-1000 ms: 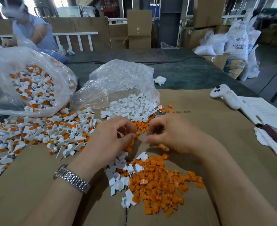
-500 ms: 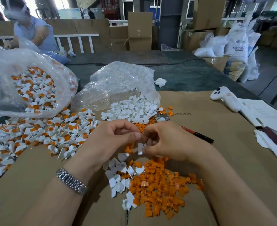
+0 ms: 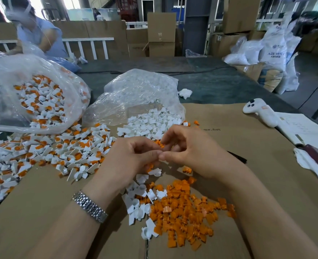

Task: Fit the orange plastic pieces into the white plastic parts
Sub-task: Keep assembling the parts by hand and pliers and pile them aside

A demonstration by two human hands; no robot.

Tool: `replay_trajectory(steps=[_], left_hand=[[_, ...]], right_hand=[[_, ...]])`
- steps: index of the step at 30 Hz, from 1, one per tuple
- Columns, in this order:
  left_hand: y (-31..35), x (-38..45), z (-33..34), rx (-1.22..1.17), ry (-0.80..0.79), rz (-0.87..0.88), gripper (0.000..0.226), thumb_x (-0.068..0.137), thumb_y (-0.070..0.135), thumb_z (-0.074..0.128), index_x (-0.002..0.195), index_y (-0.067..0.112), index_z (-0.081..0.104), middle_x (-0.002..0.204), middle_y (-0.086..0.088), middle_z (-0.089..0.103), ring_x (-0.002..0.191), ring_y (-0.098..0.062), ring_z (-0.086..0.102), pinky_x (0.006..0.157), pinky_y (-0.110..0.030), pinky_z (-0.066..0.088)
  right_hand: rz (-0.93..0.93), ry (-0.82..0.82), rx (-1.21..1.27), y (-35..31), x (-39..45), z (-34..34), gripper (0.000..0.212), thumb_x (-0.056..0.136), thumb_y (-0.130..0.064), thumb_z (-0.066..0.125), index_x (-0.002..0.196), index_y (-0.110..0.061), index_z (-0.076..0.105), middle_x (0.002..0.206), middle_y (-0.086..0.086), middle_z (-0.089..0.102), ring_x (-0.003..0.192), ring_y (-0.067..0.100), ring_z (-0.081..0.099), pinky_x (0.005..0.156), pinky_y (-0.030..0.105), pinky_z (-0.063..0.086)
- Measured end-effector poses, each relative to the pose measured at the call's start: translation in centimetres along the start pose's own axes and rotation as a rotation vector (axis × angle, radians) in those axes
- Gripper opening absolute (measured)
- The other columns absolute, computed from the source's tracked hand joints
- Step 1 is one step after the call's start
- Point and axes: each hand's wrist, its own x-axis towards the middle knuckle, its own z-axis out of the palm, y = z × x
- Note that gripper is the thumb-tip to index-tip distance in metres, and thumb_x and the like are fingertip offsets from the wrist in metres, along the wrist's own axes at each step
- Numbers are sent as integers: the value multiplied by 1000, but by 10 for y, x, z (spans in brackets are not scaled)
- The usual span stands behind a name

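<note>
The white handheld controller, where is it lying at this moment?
In the head view the white handheld controller lies far right on the brown cardboard sheet, just left of the open notebook and well beyond the right hand.

Factory packing floor — a manual assembly bench

Stacked cardboard boxes [image 3: 161, 34] and white resin sacks [image 3: 272, 53] are seen behind the cardboard-covered table [image 3: 248, 146] — bulk plastic parts are heaped in clear bags [image 3: 139, 94], and a second worker [image 3: 36, 34] is seated at the far end
</note>
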Motion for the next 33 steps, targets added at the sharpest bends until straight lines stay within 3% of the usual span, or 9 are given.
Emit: replay_trajectory(steps=[3,5,6,9,12,14,18,25,33], left_hand=[[0,1,2,-86,-16,-19,7,90,25,75,87,30,76,79,-5,79,72,-21,76,62,-22,57],[-2,1,0,-52,-12,5,8,95,26,72,88,29,76,82,1,79,75,-13,76,66,-23,57],[-1,1,-2,30,-2,23,7,93,37,72,90,32,76,84,9,79,76,-7,74,68,-23,56],[-4,0,-9,497,-91,64,38,72,72,66,93,42,73,97,20,63,90,2,60,74,-23,48],[-1,-2,-9,668,-188,97,21,78,61,73,77,41,67,103,17,55,101,-9,53,90,-43,50],[-2,-2,-8,602,-156,120,25,81,55,74,70,34,65,97,15,59,94,-10,57,86,-42,51],[-2,-1,-12,300,-24,16,35,86,56,68,72,24,66,65,6,65,50,-9,54,49,-24,44],[6,-3,-12,34,-24,-61,37,93,49,61,75,17,68,68,4,63,70,-15,55,79,-38,42],[7,-2,-12,-113,11,-15,34,98,32,66,67,19,68,68,2,65,67,-7,69,83,-39,48]], right_hand=[[9,37,-26,0,1,1,20,83,-25,83,95,-27,67,83,-5,71,76,11,69,76,36,60],[29,29,-27,2,1,1,18,83,-22,82,95,-26,70,81,-7,70,74,8,68,71,30,58],[34,42,-49,2,1,0,16,84,-23,82,95,-27,71,80,-9,69,73,5,67,69,25,56],[46,131,-75,3,0,-4,8,87,-25,79,92,-28,74,82,-13,70,77,0,66,72,18,55],[53,197,-42,3,-1,-7,6,88,-22,78,88,-27,74,82,-11,73,78,0,69,74,16,55],[52,199,6,1,-2,-8,7,89,-22,77,87,-28,74,81,-11,74,78,-1,69,72,13,54],[5,161,92,-6,-4,-8,4,90,-21,75,89,-25,73,79,-8,74,76,2,71,71,13,54],[-68,118,108,-14,-7,-2,3,91,-19,74,93,-21,73,83,-7,73,80,5,71,80,24,59],[-125,149,-64,-17,-6,5,4,92,-23,73,91,-27,71,85,-14,68,84,1,64,77,18,52]])
